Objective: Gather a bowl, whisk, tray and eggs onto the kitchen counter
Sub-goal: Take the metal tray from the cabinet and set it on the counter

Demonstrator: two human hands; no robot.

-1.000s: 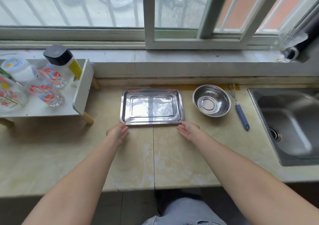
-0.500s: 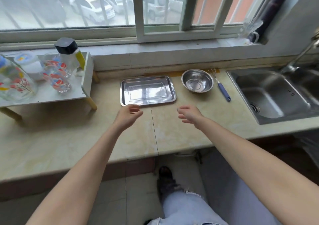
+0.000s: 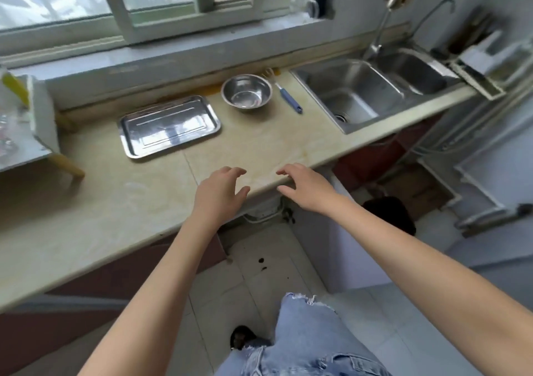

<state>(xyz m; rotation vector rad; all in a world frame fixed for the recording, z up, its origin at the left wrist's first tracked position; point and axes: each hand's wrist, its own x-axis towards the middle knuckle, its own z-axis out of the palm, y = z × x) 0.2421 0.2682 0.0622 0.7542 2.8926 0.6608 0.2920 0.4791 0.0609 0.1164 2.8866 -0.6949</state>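
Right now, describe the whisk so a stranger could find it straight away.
Start at the steel sink on the right of the counter. Just left of it, beside the round steel bowl, lies the whisk: the only thing there with a blue handle.

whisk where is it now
In the head view the whisk lies at the back of the counter, just right of the bowl, between it and the sink.
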